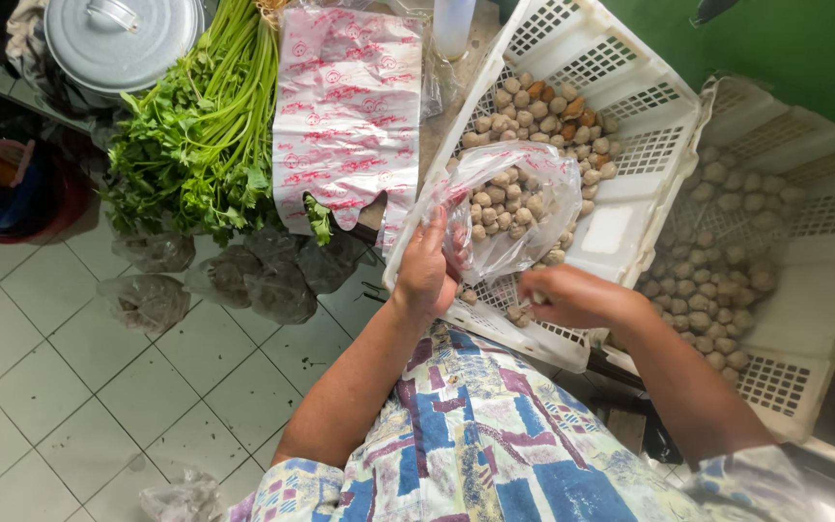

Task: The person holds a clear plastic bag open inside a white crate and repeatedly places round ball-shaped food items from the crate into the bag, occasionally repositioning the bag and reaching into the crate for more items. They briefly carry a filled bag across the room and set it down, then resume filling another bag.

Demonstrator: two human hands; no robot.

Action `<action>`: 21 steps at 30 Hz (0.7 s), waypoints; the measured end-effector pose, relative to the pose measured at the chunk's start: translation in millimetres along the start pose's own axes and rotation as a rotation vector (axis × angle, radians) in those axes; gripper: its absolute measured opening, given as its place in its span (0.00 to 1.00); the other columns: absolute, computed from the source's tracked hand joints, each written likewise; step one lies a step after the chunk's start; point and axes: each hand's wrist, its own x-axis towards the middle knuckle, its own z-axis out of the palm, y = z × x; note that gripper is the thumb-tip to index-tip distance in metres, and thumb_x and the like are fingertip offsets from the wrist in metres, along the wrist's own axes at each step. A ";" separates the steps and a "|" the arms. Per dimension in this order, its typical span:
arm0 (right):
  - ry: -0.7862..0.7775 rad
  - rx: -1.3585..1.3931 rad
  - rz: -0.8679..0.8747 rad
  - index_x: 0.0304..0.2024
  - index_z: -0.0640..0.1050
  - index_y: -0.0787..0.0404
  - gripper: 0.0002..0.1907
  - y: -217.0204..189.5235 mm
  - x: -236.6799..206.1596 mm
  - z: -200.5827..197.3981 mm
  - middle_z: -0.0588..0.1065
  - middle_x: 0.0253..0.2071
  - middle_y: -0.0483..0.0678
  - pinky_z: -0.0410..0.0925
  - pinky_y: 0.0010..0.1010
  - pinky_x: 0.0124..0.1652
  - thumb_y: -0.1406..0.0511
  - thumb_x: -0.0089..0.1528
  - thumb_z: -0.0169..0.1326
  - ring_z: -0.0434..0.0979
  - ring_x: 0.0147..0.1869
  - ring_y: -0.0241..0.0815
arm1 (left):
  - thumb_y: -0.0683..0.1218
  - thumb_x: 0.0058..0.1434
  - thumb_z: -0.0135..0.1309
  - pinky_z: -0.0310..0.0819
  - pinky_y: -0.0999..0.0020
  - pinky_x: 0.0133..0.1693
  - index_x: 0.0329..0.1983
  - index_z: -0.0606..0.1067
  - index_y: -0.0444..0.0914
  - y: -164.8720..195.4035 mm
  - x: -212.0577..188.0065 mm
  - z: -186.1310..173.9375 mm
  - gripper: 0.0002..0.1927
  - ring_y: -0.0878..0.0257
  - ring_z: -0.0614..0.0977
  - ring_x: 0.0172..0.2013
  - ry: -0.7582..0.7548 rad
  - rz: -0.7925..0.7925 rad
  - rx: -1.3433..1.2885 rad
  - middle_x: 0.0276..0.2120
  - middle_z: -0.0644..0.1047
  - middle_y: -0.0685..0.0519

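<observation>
My left hand [424, 271] grips the open edge of a clear plastic bag [514, 208], fingers closed on the film and holding the mouth up. The bag is partly filled with small beige meatballs and rests inside the white slotted crate [630, 145], over its near half. My right hand [572, 295] is low at the near rim of that crate, fingers curled down among loose meatballs [543, 116]; I cannot tell from this view whether it has any pinched between the fingers.

The crate tilts toward me, with more meatballs piled at its far end, a few of them darker brown. A second white crate [785, 290] sits just beside it on my right, partly under it, also holding meatballs.

To the left of the crate lies a stack of flat plastic bags with red print [345, 116], and beside that a bundle of leafy green celery [200, 126]. A grey metal pot lid [123, 39] sits at the top left. Several filled clear bags [244, 275] hang or lie below the greens, above the white tiled floor [70, 387].
</observation>
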 end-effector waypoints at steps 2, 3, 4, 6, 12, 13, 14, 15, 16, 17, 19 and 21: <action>0.214 0.296 -0.034 0.48 0.76 0.62 0.17 -13.0 -5.3 -16.4 0.74 0.32 0.50 0.74 0.36 0.37 0.67 0.57 0.61 0.76 0.34 0.43 | 0.51 0.75 0.46 0.66 0.74 0.31 0.64 0.68 0.44 -1.6 2.3 0.3 0.17 0.70 0.70 0.31 -0.003 0.039 0.001 0.32 0.69 0.58; 0.379 0.433 -0.113 0.52 0.74 0.62 0.19 -17.9 -6.7 -19.6 0.73 0.35 0.50 0.75 0.34 0.38 0.68 0.58 0.59 0.75 0.35 0.40 | 0.51 0.75 0.46 0.66 0.74 0.31 0.64 0.68 0.44 -2.9 2.4 0.1 0.17 0.70 0.70 0.31 0.000 0.056 0.003 0.32 0.70 0.58; 0.544 0.572 -0.193 0.56 0.72 0.63 0.22 -21.8 -6.0 -19.9 0.71 0.38 0.49 0.76 0.33 0.39 0.69 0.59 0.57 0.73 0.37 0.37 | 0.51 0.75 0.46 0.66 0.74 0.32 0.64 0.68 0.43 -3.8 2.6 -0.1 0.17 0.70 0.70 0.32 0.003 0.052 -0.003 0.32 0.70 0.58; 0.758 0.435 -0.174 0.45 0.74 0.62 0.09 -26.8 1.8 -10.3 0.73 0.39 0.51 0.77 0.32 0.39 0.68 0.63 0.58 0.76 0.38 0.38 | 0.50 0.75 0.46 0.67 0.73 0.32 0.63 0.67 0.43 -4.8 2.9 -0.7 0.16 0.69 0.71 0.32 0.011 0.045 -0.011 0.33 0.70 0.58; 0.125 0.170 -0.198 0.44 0.80 0.64 0.12 -9.2 35.8 40.4 0.79 0.39 0.57 0.74 0.41 0.42 0.66 0.59 0.59 0.82 0.41 0.53 | 0.52 0.75 0.45 0.67 0.72 0.33 0.63 0.68 0.42 -4.6 4.5 -2.0 0.17 0.68 0.70 0.32 -0.013 0.019 -0.027 0.33 0.70 0.57; 0.109 0.113 -0.145 0.44 0.80 0.64 0.11 -4.9 48.5 48.1 0.79 0.39 0.58 0.73 0.43 0.45 0.65 0.61 0.58 0.81 0.43 0.56 | 0.52 0.75 0.45 0.66 0.72 0.33 0.63 0.68 0.42 -4.9 4.8 -1.8 0.17 0.68 0.70 0.32 -0.015 0.021 -0.020 0.33 0.70 0.57; 0.092 0.056 -0.096 0.43 0.80 0.64 0.10 -0.4 60.4 55.0 0.80 0.39 0.60 0.73 0.44 0.47 0.64 0.63 0.57 0.81 0.45 0.59 | 0.52 0.75 0.46 0.66 0.73 0.33 0.62 0.68 0.43 -4.9 4.6 -1.9 0.17 0.68 0.70 0.31 -0.016 0.026 -0.013 0.32 0.70 0.57; 0.099 0.074 -0.150 0.44 0.80 0.64 0.11 4.7 69.9 61.1 0.79 0.40 0.61 0.71 0.46 0.48 0.64 0.62 0.56 0.80 0.46 0.60 | 0.52 0.75 0.46 0.65 0.73 0.33 0.62 0.68 0.43 -5.1 3.9 -2.0 0.16 0.68 0.69 0.31 -0.014 0.031 -0.006 0.32 0.70 0.57; 0.106 0.093 -0.203 0.45 0.79 0.65 0.13 9.4 78.6 66.4 0.79 0.41 0.62 0.70 0.48 0.48 0.64 0.62 0.56 0.79 0.47 0.62 | 0.52 0.75 0.46 0.65 0.73 0.33 0.62 0.68 0.43 -5.4 2.8 -2.3 0.16 0.68 0.69 0.32 0.004 0.031 -0.008 0.33 0.70 0.57; 0.116 0.110 -0.253 0.46 0.79 0.65 0.14 13.0 85.7 70.9 0.79 0.43 0.63 0.69 0.49 0.48 0.63 0.61 0.55 0.78 0.48 0.63 | 0.52 0.75 0.46 0.65 0.73 0.33 0.61 0.68 0.42 -5.7 2.3 -2.4 0.16 0.68 0.70 0.32 0.017 0.030 -0.009 0.33 0.70 0.57; -0.011 -0.020 -0.124 0.45 0.80 0.62 0.14 15.5 95.7 76.3 0.79 0.42 0.61 0.69 0.49 0.51 0.60 0.67 0.51 0.78 0.48 0.62 | 0.52 0.75 0.46 0.66 0.73 0.34 0.60 0.68 0.42 -4.9 3.3 -2.4 0.15 0.68 0.70 0.33 0.028 0.035 -0.002 0.34 0.70 0.57; -0.119 -0.060 -0.045 0.44 0.80 0.60 0.14 12.8 95.0 73.0 0.79 0.41 0.59 0.69 0.48 0.51 0.58 0.68 0.49 0.79 0.47 0.60 | 0.52 0.75 0.46 0.66 0.73 0.35 0.61 0.69 0.42 -5.0 2.7 -2.3 0.15 0.69 0.70 0.33 0.044 0.037 0.005 0.34 0.70 0.57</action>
